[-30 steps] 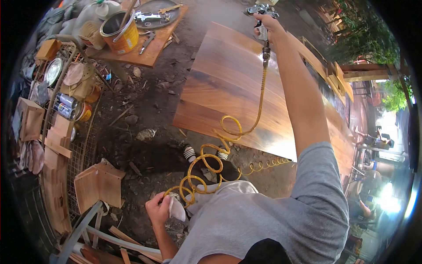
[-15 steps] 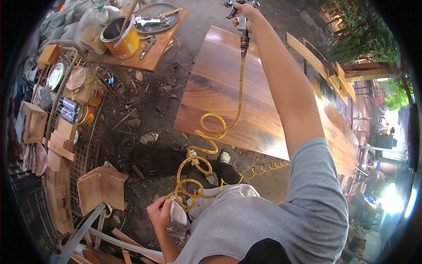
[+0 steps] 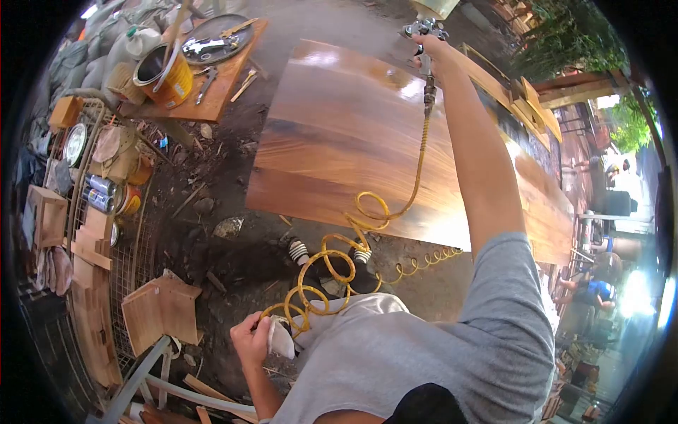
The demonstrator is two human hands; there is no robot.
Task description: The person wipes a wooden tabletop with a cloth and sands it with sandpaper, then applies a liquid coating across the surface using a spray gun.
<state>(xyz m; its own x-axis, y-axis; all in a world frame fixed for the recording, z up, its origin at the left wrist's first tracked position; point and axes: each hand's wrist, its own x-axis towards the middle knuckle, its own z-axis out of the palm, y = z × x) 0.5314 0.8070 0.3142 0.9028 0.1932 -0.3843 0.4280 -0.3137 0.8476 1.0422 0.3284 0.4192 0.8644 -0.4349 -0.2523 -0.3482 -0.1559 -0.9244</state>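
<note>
At the top right, my right hand (image 3: 432,58) is wrapped round a metal spray gun (image 3: 426,30) with a light-coloured cup on it, held over the far edge of a glossy brown wooden panel (image 3: 339,141). A yellow coiled hose (image 3: 422,141) hangs from the gun's handle and loops down towards my waist. My left hand (image 3: 252,340), low and near my body, is closed round part of the hose and a white cloth (image 3: 281,339). A faint haze shows left of the gun.
At the upper left, a small wooden table (image 3: 219,88) bears a yellow can (image 3: 169,79) and a round tray (image 3: 233,46). A wire rack (image 3: 138,247) with cans and wood blocks stands left. An open wooden box (image 3: 162,311) lies below. A person (image 3: 597,291) is far right.
My right hand and the spray gun have moved right and slightly down in view. The panel and small table appear further left, and the hose loops have shifted right.
</note>
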